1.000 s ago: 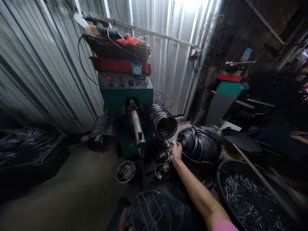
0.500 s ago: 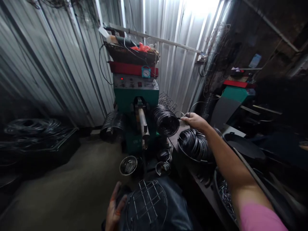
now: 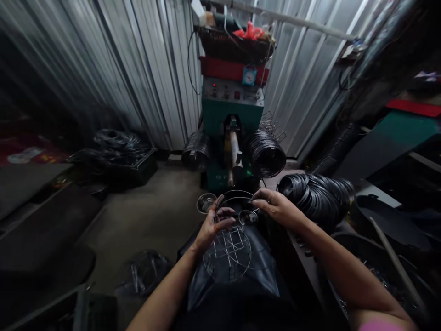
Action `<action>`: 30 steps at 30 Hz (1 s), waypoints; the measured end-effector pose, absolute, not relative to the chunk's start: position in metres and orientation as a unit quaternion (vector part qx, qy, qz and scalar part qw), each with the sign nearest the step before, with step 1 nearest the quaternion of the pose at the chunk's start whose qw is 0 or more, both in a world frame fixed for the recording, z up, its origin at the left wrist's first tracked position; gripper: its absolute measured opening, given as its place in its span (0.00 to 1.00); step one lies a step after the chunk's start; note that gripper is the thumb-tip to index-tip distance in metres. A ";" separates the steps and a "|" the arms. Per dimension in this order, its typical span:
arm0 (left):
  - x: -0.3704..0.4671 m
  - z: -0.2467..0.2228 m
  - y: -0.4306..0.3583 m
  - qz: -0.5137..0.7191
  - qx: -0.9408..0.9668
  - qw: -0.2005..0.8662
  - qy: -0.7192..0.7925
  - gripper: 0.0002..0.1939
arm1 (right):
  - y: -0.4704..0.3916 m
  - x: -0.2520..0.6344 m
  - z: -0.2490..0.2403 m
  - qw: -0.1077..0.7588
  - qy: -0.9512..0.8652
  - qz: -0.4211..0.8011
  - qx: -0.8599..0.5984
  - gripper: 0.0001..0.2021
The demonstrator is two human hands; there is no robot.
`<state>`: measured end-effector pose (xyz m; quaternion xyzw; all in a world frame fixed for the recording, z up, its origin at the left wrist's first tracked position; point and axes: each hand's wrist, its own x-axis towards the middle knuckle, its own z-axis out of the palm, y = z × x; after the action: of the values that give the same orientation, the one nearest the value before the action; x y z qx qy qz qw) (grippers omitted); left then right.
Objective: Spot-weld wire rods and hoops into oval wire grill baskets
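Observation:
A thin wire ring (image 3: 237, 192) is held up in front of the green machine (image 3: 220, 115). My right hand (image 3: 270, 202) pinches its right side. At its left side my left hand (image 3: 215, 223) has its fingers apart and curved, with the ring passing by the thumb; whether it grips the ring is unclear. Below both hands, a round wire rack (image 3: 229, 250) with a grid rests on the dark apron (image 3: 265, 271) over my lap.
Coils of wire rings (image 3: 267, 154) hang on the machine's right side, others (image 3: 197, 151) on its left. A heap of black rings (image 3: 315, 195) lies at the right. Small bowls (image 3: 206, 203) stand below the machine. A crate (image 3: 138, 170) holds wire at the left.
My right hand has come from above the ring heap to in front of me, carrying a ring. My left hand has risen from beside the rack to the ring. The view has shifted left and down.

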<state>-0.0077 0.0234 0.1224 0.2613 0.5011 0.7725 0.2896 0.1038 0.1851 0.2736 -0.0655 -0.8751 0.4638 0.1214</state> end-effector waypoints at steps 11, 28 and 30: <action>-0.024 0.095 -0.034 0.717 0.143 0.253 0.633 0.35 | 0.179 0.075 0.156 0.092 -0.707 0.669 -0.211 0.14; -0.007 0.025 -0.038 0.632 0.055 0.328 0.699 0.25 | 0.196 0.100 0.062 -0.009 -0.626 0.665 -0.406 0.05; -0.008 0.029 -0.037 0.649 0.059 0.293 0.700 0.24 | 0.200 0.103 0.056 -0.027 -0.633 0.661 -0.401 0.06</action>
<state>-0.0081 -0.0369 0.0288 0.0594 0.6996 0.6489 0.2932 0.1031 0.2002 0.0556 -0.4015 -0.6333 0.6611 -0.0272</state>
